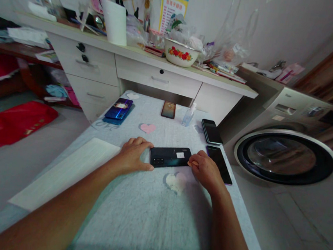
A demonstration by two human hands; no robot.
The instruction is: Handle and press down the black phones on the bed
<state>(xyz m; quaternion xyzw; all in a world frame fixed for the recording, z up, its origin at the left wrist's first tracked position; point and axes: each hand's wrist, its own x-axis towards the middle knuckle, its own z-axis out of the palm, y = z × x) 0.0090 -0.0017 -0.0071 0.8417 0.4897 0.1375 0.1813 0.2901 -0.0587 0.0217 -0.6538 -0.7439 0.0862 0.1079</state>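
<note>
A dark smartphone [169, 161] lies back up on the cloth-covered table, with a small white sticker on it and its camera block at the left end. My left hand [134, 156] grips that left end, thumb at the near corner and fingers at the far one. At the opposite end, my right hand [205, 168] is closed on a small orange piece [192, 163], which looks like cloth, pressed to the phone's right edge. Most of this piece is hidden by my fingers. Just beyond my right hand lies a phone with a black screen [220, 164].
Farther back are stacked blue phones [119, 110], a brown-gold phone [168, 109], a clear spray bottle [189, 115] and another dark phone [211, 131]. A long whitish strip [67, 172] lies at left. White drawers [156, 75] stand behind, a washing machine [281, 155] to the right.
</note>
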